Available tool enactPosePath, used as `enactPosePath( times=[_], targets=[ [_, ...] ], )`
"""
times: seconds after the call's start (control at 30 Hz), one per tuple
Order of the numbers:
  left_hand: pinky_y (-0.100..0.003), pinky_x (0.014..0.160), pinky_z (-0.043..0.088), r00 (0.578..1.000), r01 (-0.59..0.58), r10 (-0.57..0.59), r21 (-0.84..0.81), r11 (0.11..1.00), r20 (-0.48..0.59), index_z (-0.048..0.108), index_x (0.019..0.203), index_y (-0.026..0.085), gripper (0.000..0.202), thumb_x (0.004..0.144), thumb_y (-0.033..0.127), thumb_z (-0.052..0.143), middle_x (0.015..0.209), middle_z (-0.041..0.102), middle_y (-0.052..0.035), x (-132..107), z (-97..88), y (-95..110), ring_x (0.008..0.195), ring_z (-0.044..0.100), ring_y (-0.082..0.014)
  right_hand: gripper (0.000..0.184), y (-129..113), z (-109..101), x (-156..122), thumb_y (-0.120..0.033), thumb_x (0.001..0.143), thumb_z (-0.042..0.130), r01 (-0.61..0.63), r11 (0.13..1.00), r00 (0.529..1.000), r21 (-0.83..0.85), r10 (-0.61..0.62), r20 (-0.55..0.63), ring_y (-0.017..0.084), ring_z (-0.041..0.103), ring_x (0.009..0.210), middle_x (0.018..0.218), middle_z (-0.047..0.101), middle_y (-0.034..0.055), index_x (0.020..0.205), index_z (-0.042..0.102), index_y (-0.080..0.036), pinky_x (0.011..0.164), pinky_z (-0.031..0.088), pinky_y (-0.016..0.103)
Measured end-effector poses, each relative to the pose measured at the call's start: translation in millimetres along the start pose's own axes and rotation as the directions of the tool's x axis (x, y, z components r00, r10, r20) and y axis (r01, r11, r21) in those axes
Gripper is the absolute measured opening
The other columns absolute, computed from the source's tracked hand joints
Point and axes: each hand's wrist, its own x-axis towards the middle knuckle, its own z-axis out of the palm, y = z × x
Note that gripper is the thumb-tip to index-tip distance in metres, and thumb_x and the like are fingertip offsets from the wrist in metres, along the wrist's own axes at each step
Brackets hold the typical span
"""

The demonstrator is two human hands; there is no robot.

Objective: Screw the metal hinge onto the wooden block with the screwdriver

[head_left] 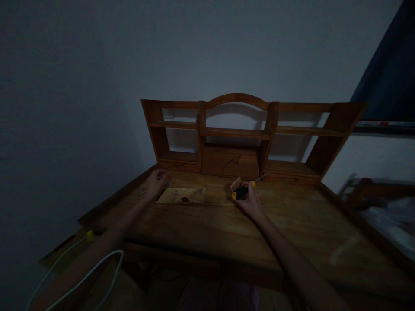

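From my remote post I am cataloguing one brown wooden surface (pixel 207 222), filling the middle of the head view under dim light. Item: a screwdriver with a yellow-and-black handle and slim metal shaft (pixel 240 193), sitting in the right hand (pixel 251 203) over the right-centre of the surface; the right fingers are closing around its handle, and the shaft is pointing up and to the right, toward the shelf unit. Item: a small, flat, light-brown wooden piece (pixel 235 184), standing tilted just beyond the handle; I am not managing to tell whether the right fingers are holding it as well. Item: the left hand (pixel 155 185), occupying the left part of the surface; its fingers are curling inward and looking blurred, so I cannot tell whether they are pinching anything. Item: a short, thin, greyish rod (pixel 142 192), lying just left of that hand. Item: a long, pale strip with dark stains (pixel 181 195), running along the surface between the hands and past the right one. Item: a brown wooden shelf unit with an arched top rail (pixel 235 133), standing along the far edge against a pale plain wall (pixel 81 86). Item: a thin white cable (pixel 120 252), looping at lower left by the left forearm. Item: a dark blue curtain (pixel 392 82), hanging at upper right.
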Motion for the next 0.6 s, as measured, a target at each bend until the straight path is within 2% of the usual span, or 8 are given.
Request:
enactPosePath(
  times=[0.1, 0.13, 0.2, 0.3, 0.37, 0.43, 0.6],
  targets=[
    [-0.032, 0.08, 0.051, 0.988, -0.088, 0.106, -0.154, 0.984, 0.113, 0.068, 0.093, 0.019, 0.04, 0.082, 0.057, 0.06, 0.094, 0.072, -0.0073, -11, 64.1, 43, 0.085, 0.065, -0.0207, 0.052, 6, 2, 0, -0.044, 0.074, 0.074, 0.069, 0.997, 0.998, -0.033, -0.069, 0.003, 0.027, 0.063, 0.094, 0.107, 0.062, 0.008, 0.112, 0.046, -0.024, 0.081, 0.05, 0.039],
    [-0.032, 0.08, 0.052, 0.971, -0.092, 0.144, -0.261, 0.961, 0.19, 0.069, 0.094, 0.019, 0.041, 0.082, 0.057, 0.061, 0.094, 0.072, -0.0079, -18, 84.3, 59, 0.085, 0.065, -0.021, 0.051, 9, 2, 0, -0.042, 0.074, 0.074, 0.093, 0.995, 0.996, -0.035, -0.093, -0.004, 0.027, 0.063, 0.096, 0.109, 0.062, 0.0084, 0.113, 0.046, -0.024, 0.082, 0.05, 0.04],
    [-0.03, 0.076, 0.053, 0.932, -0.101, 0.206, -0.333, 0.937, 0.299, 0.071, 0.092, 0.019, 0.043, 0.082, 0.059, 0.062, 0.088, 0.073, -0.0063, -34, 119.8, 89, 0.081, 0.066, -0.0193, 0.05, 13, 3, 1, -0.038, 0.074, 0.073, 0.134, 0.99, 0.991, -0.035, -0.134, -0.017, 0.028, 0.062, 0.101, 0.116, 0.062, 0.0103, 0.114, 0.047, -0.023, 0.086, 0.05, 0.042],
    [-0.029, 0.078, 0.053, 0.853, -0.026, 0.258, -0.457, 0.889, 0.453, 0.072, 0.094, 0.016, 0.043, 0.079, 0.056, 0.068, 0.093, 0.074, -0.0084, -57, 159.0, 122, 0.083, 0.068, -0.0186, 0.048, 15, 3, 4, -0.034, 0.076, 0.072, 0.196, 0.98, 0.98, -0.034, -0.197, -0.035, 0.031, 0.056, 0.119, 0.135, 0.056, 0.0152, 0.116, 0.048, -0.022, 0.097, 0.047, 0.046],
    [-0.029, 0.079, 0.053, 0.854, -0.017, 0.258, -0.473, 0.881, 0.451, 0.072, 0.093, 0.014, 0.043, 0.072, 0.051, 0.075, 0.094, 0.074, -0.0097, -63, 175.5, 134, 0.084, 0.068, -0.0192, 0.044, 15, 2, 6, -0.032, 0.078, 0.07, 0.22, 0.975, 0.974, -0.034, -0.221, -0.049, 0.032, 0.052, 0.126, 0.142, 0.052, 0.016, 0.115, 0.048, -0.022, 0.102, 0.044, 0.048],
    [-0.028, 0.081, 0.052, 0.841, -0.028, 0.289, -0.496, 0.868, 0.458, 0.073, 0.09, 0.014, 0.04, 0.069, 0.048, 0.078, 0.095, 0.073, -0.009, -63, 184.5, 142, 0.086, 0.068, -0.0192, 0.04, 13, 1, 8, -0.032, 0.079, 0.07, 0.215, 0.976, 0.974, -0.042, -0.218, -0.065, 0.032, 0.052, 0.127, 0.144, 0.051, 0.0158, 0.112, 0.049, -0.022, 0.103, 0.044, 0.05],
    [-0.025, 0.072, 0.05, 0.785, 0.118, 0.261, -0.549, 0.828, 0.562, 0.073, 0.078, 0.015, 0.035, 0.068, 0.048, 0.078, 0.078, 0.072, -0.0045, -54, 188.0, 150, 0.075, 0.066, -0.0174, 0.035, 12, 1, 9, -0.027, 0.08, 0.068, 0.197, 0.978, 0.977, -0.07, -0.202, -0.067, 0.032, 0.05, 0.126, 0.143, 0.051, 0.0147, 0.109, 0.048, -0.023, 0.102, 0.044, 0.05]
  ],
)
